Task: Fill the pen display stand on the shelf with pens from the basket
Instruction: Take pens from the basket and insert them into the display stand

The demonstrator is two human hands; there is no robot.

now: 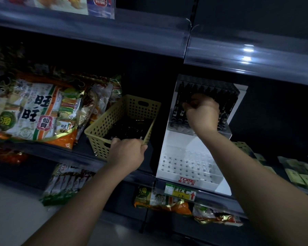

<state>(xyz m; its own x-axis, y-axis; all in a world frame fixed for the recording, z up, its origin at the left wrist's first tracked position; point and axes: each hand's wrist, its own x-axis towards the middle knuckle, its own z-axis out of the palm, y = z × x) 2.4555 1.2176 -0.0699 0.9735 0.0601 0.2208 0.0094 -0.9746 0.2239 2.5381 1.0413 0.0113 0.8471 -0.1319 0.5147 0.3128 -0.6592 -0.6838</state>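
A yellow perforated basket (114, 114) sits on the dark shelf, with several dark pens (130, 128) lying inside it. My left hand (127, 151) grips the basket's near rim. To its right stands a white pen display stand (178, 139). The stand's upper tier holds a row of upright black pens (226, 102); its lower tier (187, 164) shows bare holes. My right hand (202, 112) reaches into the upper tier with its fingers curled around a black pen (189, 101) among the row.
Large snack bags (37, 110) fill the shelf left of the basket. More snack packs (160, 199) lie on the shelf below. A price tag (180, 190) hangs under the stand. The upper shelf edge (238, 55) overhangs the stand closely. Greenish packets (299, 173) lie at the right.
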